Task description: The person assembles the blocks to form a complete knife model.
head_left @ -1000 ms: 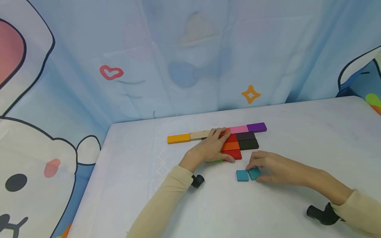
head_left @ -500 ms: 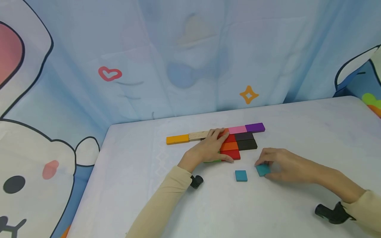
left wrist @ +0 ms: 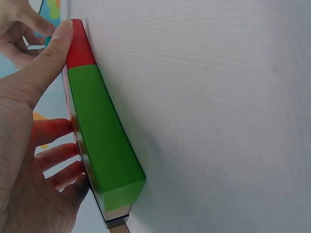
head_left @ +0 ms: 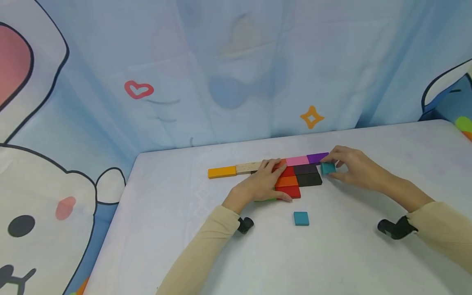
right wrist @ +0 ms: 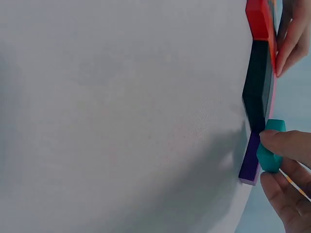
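Observation:
In the head view my left hand rests over an arrangement of flat coloured blocks, its fingers spread across the upper rows. Its thumb touches a red block, beside a long green block, in the left wrist view. My right hand pinches a teal square block between thumb and fingers, at the right end of the arrangement. That block is close to the purple block and the dark blocks; whether it touches them I cannot tell. A second teal block lies nearer on the table.
A yellow block, a pale wooden block and a pink block belong to the top row. The white-covered table ends at the back against a blue printed curtain.
My right hand has drawn one teal block away from the other and carried it up to the right end of the arrangement. The left hand has stayed in place.

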`<move>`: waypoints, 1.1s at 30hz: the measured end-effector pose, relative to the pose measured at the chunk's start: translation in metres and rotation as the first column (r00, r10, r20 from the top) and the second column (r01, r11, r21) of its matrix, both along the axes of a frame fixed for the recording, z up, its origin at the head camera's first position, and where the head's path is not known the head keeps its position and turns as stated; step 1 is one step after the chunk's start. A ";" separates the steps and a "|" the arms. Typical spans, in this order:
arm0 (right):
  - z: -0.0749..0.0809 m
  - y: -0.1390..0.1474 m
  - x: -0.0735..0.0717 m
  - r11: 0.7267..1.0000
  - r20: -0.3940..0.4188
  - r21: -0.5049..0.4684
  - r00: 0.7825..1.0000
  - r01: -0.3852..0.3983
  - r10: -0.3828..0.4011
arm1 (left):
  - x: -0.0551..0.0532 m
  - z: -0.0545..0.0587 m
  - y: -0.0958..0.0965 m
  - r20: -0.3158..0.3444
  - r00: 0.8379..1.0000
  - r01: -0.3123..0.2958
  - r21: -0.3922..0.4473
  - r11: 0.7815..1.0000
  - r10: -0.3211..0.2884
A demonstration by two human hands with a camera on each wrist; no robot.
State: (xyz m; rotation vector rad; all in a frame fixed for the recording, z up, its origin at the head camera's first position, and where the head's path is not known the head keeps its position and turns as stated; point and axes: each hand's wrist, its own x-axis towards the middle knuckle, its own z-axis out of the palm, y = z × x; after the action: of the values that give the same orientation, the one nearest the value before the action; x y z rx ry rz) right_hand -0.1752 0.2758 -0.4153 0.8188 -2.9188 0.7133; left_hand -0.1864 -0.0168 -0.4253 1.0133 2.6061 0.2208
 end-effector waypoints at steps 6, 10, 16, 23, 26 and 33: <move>-0.006 -0.007 -0.010 0.999 0.036 0.036 0.999 0.004 -0.005 | 0.001 0.000 0.001 0.007 1.000 0.001 -0.004 1.000 -0.001; -0.008 -0.009 -0.011 0.998 0.050 0.059 0.999 0.011 -0.014 | 0.001 0.000 0.002 0.010 1.000 -0.004 -0.005 1.000 0.004; -0.008 -0.013 -0.007 0.997 0.009 0.078 1.000 0.004 -0.005 | 0.002 0.000 0.001 0.007 1.000 -0.006 -0.005 1.000 0.006; -0.011 -0.013 -0.006 0.998 -0.026 0.058 1.000 -0.004 0.005 | 0.002 -0.001 0.000 0.009 1.000 -0.009 -0.006 1.000 0.009; -0.012 -0.013 -0.005 0.998 -0.029 0.056 1.000 0.002 0.000 | 0.002 -0.002 0.000 0.005 1.000 -0.008 -0.005 1.000 0.008; -0.007 -0.016 0.004 0.999 -0.040 0.041 0.999 -0.004 0.006 | 0.001 -0.001 -0.001 0.010 1.000 -0.008 0.004 1.000 0.008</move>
State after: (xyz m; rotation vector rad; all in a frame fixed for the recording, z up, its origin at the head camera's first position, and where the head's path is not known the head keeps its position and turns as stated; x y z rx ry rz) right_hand -0.1716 0.2602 -0.4226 0.8340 -2.9061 0.6316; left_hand -0.1852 -0.0181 -0.4267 1.0015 2.6023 0.2326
